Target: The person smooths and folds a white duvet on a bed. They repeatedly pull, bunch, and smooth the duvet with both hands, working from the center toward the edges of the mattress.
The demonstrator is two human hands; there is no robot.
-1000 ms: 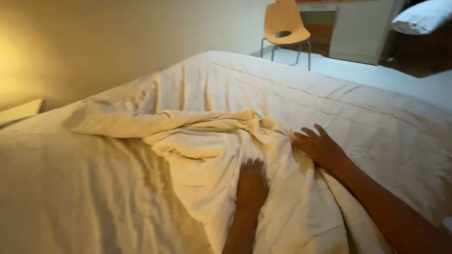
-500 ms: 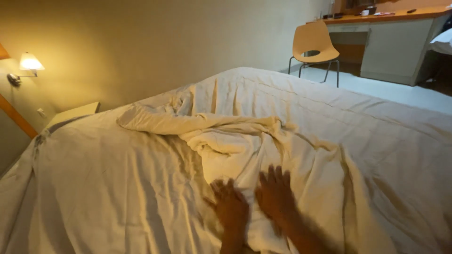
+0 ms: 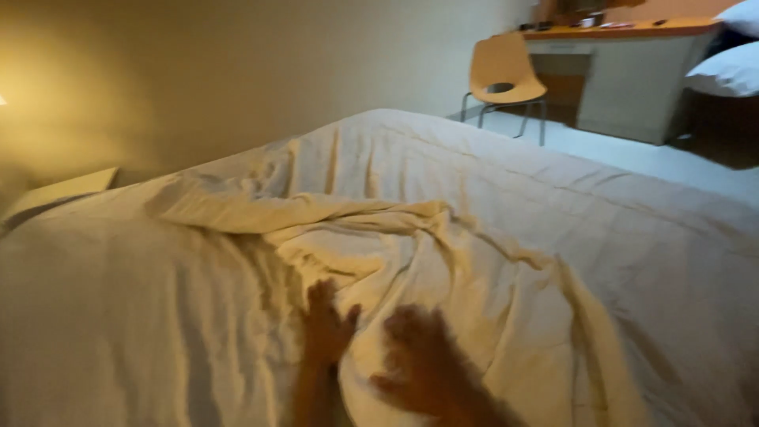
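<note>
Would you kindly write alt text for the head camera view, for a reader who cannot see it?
Two bare hands, left hand and motion-blurred right hand, lie spread flat on a rumpled cream bed sheet covering a wide bed. Beyond the bed stand an orange chair and a desk by a plain wall, with white pillows at far right.
</note>
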